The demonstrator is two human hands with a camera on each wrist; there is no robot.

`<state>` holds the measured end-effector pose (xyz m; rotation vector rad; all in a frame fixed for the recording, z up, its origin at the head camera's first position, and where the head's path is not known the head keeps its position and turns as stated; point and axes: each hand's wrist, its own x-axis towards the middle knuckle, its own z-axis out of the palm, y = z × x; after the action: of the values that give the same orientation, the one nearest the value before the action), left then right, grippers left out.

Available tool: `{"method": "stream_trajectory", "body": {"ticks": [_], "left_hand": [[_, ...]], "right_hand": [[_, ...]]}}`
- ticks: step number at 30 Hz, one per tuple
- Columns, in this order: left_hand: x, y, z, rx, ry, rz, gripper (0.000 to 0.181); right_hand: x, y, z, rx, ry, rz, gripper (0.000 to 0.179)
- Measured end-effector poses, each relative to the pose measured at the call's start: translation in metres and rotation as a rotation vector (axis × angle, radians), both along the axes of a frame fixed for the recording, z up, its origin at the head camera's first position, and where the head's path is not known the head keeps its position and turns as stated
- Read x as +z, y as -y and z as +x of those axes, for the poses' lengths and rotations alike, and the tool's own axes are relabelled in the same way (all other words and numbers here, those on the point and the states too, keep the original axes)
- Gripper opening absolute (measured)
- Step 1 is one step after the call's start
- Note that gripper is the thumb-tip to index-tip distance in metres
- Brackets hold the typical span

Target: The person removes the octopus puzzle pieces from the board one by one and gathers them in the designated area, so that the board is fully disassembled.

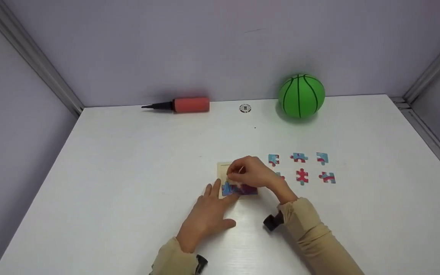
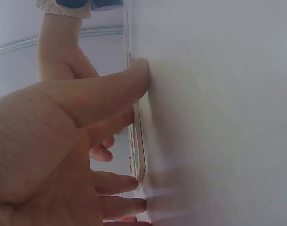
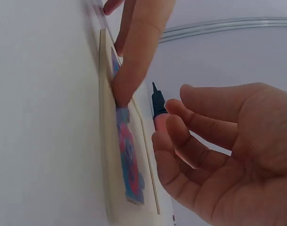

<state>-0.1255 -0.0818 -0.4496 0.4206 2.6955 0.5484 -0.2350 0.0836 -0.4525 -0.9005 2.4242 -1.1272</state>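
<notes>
A small wooden puzzle tray point(image 1: 219, 170) lies on the white table, with joined blue, red and purple jigsaw pieces point(image 1: 249, 190) along its near side. My left hand point(image 1: 209, 212) is spread flat beside it. Its index fingertip presses on the near edge of the pieces, while other fingertips touch the tray's left side. Over the tray hovers my right hand point(image 3: 228, 141), fingers loosely bent and thumb near the index finger; nothing shows between them. Right of the tray lie several loose jigsaw pieces point(image 1: 302, 176), one partly covered by the right hand.
At the back stand a green ball point(image 1: 302, 96) with black lines and, lying to its left, a red hand pump point(image 1: 191, 105) with a black nozzle. A round black-and-white marker point(image 1: 245, 108) sits between them. Walls enclose the table's back and sides.
</notes>
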Motion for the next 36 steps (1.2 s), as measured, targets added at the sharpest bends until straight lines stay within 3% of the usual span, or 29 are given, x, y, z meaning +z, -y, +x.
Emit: {"method": "stream_trajectory", "body": {"ticks": [5,12,20,28,36], "left_hand": [[-0.0005,0.0000,-0.0016,-0.036,-0.031,-0.037,0.064],[-0.0010,0.0009,-0.0020,-0.024,-0.025,-0.039,0.064],[0.0001,0.0034,-0.0021,-0.021,-0.037,-0.047,0.063],[-0.0006,0.0043,-0.0022,-0.021,-0.031,-0.043,0.063],[-0.0014,0.0058,-0.0020,-0.022,-0.022,-0.021,0.059]], "right_hand": [[-0.0042,0.0059,0.0007,0.024,-0.007,0.039,0.014],[-0.0084,0.0065,0.0009,0.032,-0.026,0.083,0.014],[-0.0086,0.0061,0.0024,0.051,-0.054,0.067,0.013],[-0.0091,0.0072,0.0026,0.052,-0.012,0.026,0.003],[-0.0076,0.0092,0.0075,0.028,-0.001,0.005,0.011]]}}
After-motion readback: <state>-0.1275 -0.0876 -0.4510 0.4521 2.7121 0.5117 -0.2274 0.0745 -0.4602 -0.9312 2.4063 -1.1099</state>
